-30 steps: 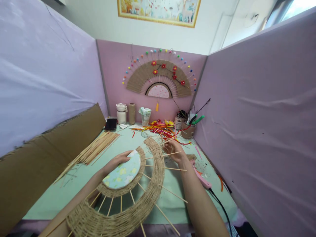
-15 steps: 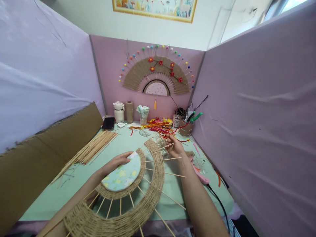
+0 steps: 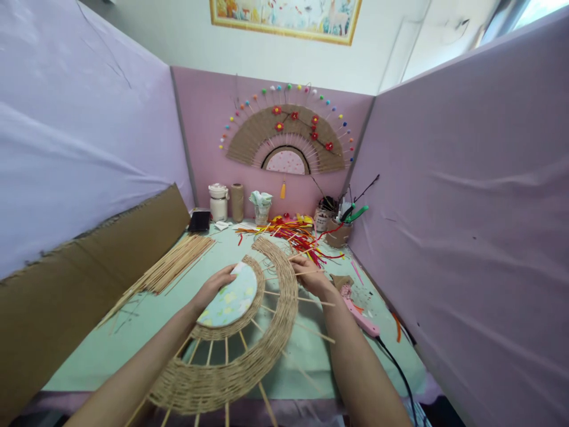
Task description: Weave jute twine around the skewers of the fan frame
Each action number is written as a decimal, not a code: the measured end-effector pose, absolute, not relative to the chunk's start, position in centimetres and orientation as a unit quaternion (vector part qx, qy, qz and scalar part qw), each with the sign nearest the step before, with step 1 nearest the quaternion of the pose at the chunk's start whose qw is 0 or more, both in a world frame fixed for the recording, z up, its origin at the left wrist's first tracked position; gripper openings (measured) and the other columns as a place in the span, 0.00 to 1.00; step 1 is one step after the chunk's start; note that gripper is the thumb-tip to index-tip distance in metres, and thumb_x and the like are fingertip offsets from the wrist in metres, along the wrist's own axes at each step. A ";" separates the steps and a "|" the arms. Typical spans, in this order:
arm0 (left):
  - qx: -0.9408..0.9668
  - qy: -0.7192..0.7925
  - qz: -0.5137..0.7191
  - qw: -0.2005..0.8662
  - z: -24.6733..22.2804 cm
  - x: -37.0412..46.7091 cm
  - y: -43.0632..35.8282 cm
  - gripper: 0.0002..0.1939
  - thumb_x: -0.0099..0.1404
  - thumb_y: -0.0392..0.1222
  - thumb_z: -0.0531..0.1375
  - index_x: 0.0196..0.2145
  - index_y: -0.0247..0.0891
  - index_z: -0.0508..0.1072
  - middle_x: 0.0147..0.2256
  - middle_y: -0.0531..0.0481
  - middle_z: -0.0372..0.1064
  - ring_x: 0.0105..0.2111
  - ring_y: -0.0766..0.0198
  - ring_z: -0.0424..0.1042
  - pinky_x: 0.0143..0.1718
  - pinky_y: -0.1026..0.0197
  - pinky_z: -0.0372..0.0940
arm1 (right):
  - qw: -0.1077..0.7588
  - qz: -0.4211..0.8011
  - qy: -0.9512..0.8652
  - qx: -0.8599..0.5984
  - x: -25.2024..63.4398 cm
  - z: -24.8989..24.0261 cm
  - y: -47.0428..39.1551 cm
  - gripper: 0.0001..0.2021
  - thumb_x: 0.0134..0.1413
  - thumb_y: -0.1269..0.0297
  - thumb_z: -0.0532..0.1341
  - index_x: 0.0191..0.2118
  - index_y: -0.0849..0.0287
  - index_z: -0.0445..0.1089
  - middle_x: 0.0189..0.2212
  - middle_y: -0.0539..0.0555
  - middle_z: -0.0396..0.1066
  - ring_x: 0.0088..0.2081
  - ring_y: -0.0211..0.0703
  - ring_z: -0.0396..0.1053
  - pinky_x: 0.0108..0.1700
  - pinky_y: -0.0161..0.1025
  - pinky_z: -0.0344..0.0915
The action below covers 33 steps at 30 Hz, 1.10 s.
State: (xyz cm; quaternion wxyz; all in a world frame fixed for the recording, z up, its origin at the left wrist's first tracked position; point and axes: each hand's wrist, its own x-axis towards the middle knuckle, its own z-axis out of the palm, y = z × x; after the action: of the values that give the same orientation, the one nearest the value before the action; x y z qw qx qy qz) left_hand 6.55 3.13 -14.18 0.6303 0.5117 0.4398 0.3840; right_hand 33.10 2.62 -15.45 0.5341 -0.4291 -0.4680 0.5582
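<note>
A half-round woven fan [image 3: 288, 296] is held tilted over the table, with wooden sticks [image 3: 317, 301] radiating through its twine bands. Its inner half-disc [image 3: 235, 299] is covered in pale blue-green fabric with yellow patches. My left hand [image 3: 217, 283] grips the fabric part at its upper left edge, thumb on top, the other fingers hidden beneath. At the outer twine band's upper right edge, my right hand [image 3: 309, 277] is closed among the sticks, its fingertips partly hidden. Loose twine [image 3: 262, 267] shows around the upper end of the bands.
A bundle of thin sticks [image 3: 171, 264] lies at left beside a cardboard sheet [image 3: 120, 261]. Red and orange fuzzy stems [image 3: 297, 234] are heaped at the back, near a tool pot [image 3: 338, 234]. A pink corded glue gun [image 3: 362, 317] rests at right. A finished fan [image 3: 258, 133] hangs behind.
My right hand has moved down and in from the stick ends to the band's edge. The fan has turned slightly and shifted right and up at its lower end.
</note>
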 end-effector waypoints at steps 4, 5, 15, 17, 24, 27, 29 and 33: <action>0.506 0.430 0.421 0.618 -15.2 7.9 2.9 0.26 0.48 0.47 0.63 0.46 0.35 0.70 0.33 0.49 0.74 0.26 0.61 0.69 0.26 0.63 0.60 | 0.515 0.540 -0.484 -0.458 32.5 -16.1 2.7 0.10 0.38 0.59 0.67 0.28 0.59 0.72 0.18 0.46 0.66 0.19 0.32 0.57 0.22 0.32 0.52; 0.510 0.426 0.428 0.612 -15.4 8.2 2.8 0.26 0.49 0.47 0.62 0.46 0.36 0.69 0.33 0.50 0.73 0.26 0.61 0.69 0.26 0.63 0.61 | 0.529 0.532 -0.470 -0.464 32.4 -16.3 2.9 0.11 0.38 0.58 0.67 0.27 0.59 0.72 0.18 0.46 0.66 0.19 0.32 0.58 0.21 0.32 0.52; 0.520 0.462 0.457 0.555 -16.7 9.3 0.7 0.16 0.55 0.43 0.56 0.42 0.38 0.67 0.27 0.55 0.68 0.25 0.64 0.67 0.26 0.63 0.61 | 0.598 0.557 -0.396 -0.419 31.6 -16.7 3.6 0.12 0.37 0.57 0.67 0.28 0.58 0.71 0.24 0.48 0.70 0.23 0.35 0.62 0.25 0.34 0.59; 0.496 0.459 0.455 0.580 -17.2 9.4 0.2 0.15 0.54 0.41 0.56 0.41 0.38 0.66 0.28 0.54 0.69 0.26 0.63 0.68 0.27 0.63 0.62 | 0.595 0.557 -0.404 -0.416 31.5 -16.7 3.6 0.11 0.37 0.57 0.68 0.27 0.58 0.72 0.25 0.49 0.71 0.24 0.35 0.63 0.26 0.34 0.60; 0.420 0.408 0.427 0.689 -15.5 9.7 4.5 0.11 0.54 0.44 0.58 0.32 0.33 0.71 0.26 0.49 0.70 0.26 0.61 0.70 0.29 0.61 0.64 | 0.569 0.580 -0.399 -0.426 30.9 -17.0 3.3 0.11 0.38 0.57 0.67 0.28 0.59 0.71 0.23 0.49 0.70 0.22 0.35 0.62 0.24 0.34 0.58; 0.397 0.387 0.428 0.714 -14.3 10.5 8.1 0.11 0.55 0.44 0.59 0.33 0.33 0.72 0.27 0.48 0.71 0.23 0.64 0.69 0.25 0.63 0.63 | 0.557 0.581 -0.412 -0.427 30.8 -16.8 3.0 0.12 0.38 0.58 0.67 0.28 0.60 0.71 0.24 0.49 0.71 0.22 0.34 0.62 0.24 0.33 0.58; 0.399 0.384 0.444 0.704 -14.4 11.0 9.8 0.11 0.54 0.44 0.62 0.29 0.32 0.72 0.24 0.48 0.70 0.21 0.67 0.67 0.22 0.65 0.60 | 0.551 0.584 -0.419 -0.424 30.8 -16.7 2.9 0.12 0.39 0.58 0.67 0.28 0.60 0.71 0.25 0.50 0.72 0.22 0.34 0.62 0.24 0.33 0.58; 0.410 0.365 0.464 0.695 -15.4 11.3 11.0 0.10 0.52 0.42 0.65 0.29 0.31 0.74 0.23 0.50 0.69 0.20 0.71 0.65 0.20 0.68 0.56 | 0.553 0.589 -0.401 -0.433 31.0 -16.7 2.9 0.10 0.39 0.60 0.67 0.28 0.60 0.72 0.22 0.48 0.69 0.21 0.34 0.62 0.24 0.33 0.57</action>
State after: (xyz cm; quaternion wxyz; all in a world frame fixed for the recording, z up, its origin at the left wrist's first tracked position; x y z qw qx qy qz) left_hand 11.31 11.03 -15.40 0.6946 0.4102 0.3654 0.4645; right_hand 30.97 2.94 -16.68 0.5529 -0.4328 -0.4006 0.5886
